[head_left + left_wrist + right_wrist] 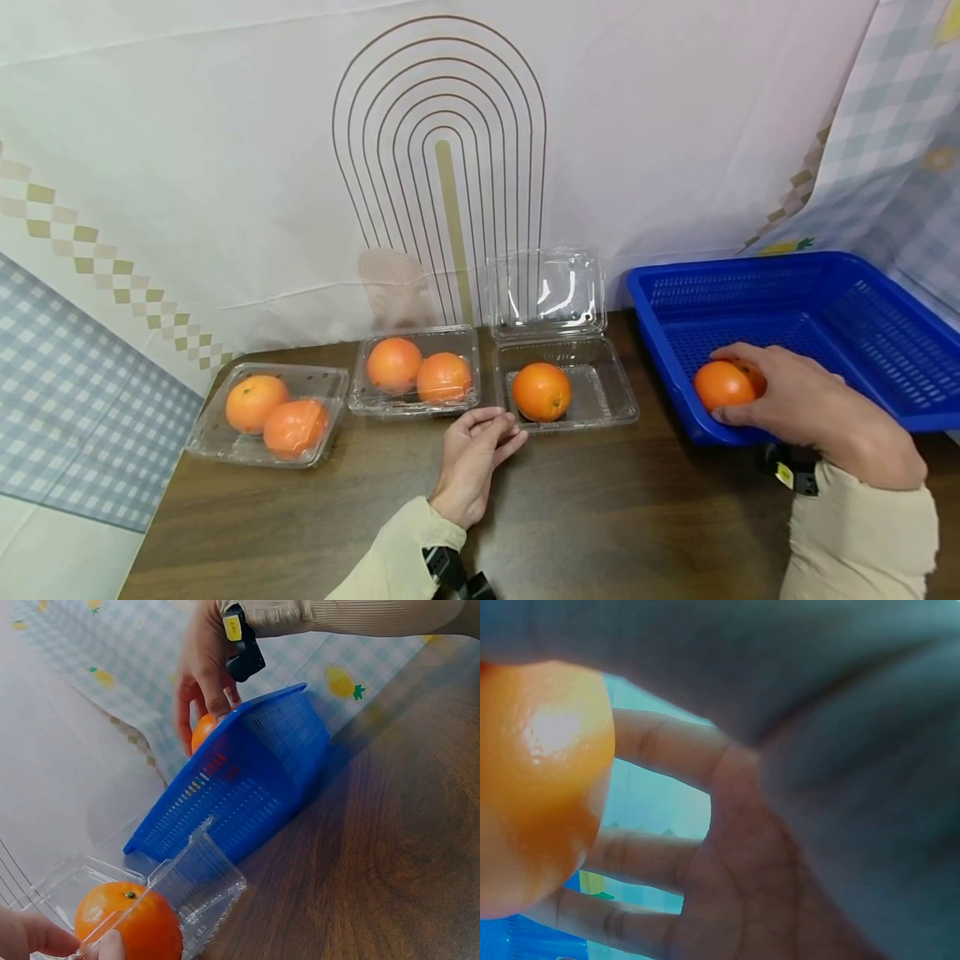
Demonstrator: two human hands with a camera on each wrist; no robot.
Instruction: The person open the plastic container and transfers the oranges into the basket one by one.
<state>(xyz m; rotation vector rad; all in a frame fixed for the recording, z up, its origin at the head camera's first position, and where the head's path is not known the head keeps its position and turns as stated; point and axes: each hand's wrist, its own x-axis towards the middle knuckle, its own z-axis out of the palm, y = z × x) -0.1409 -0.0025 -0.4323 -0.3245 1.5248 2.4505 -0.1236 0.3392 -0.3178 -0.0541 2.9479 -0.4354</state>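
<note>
Head view: we grip an orange point(720, 387) with our right hand point(806, 404) at the blue basket point(757, 290), right of the open box point(600, 385) our left hand point(474, 462) pinches.

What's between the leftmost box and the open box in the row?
A clear box with two oranges inside; the head view shows it.

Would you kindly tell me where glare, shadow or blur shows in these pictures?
Head: white glare streaks the raised lid; left wrist: soft shadow on the table beside the blue basket; right wrist: bright highlight on the held orange, with the nearest part of the right hand dark and blurred.
</note>
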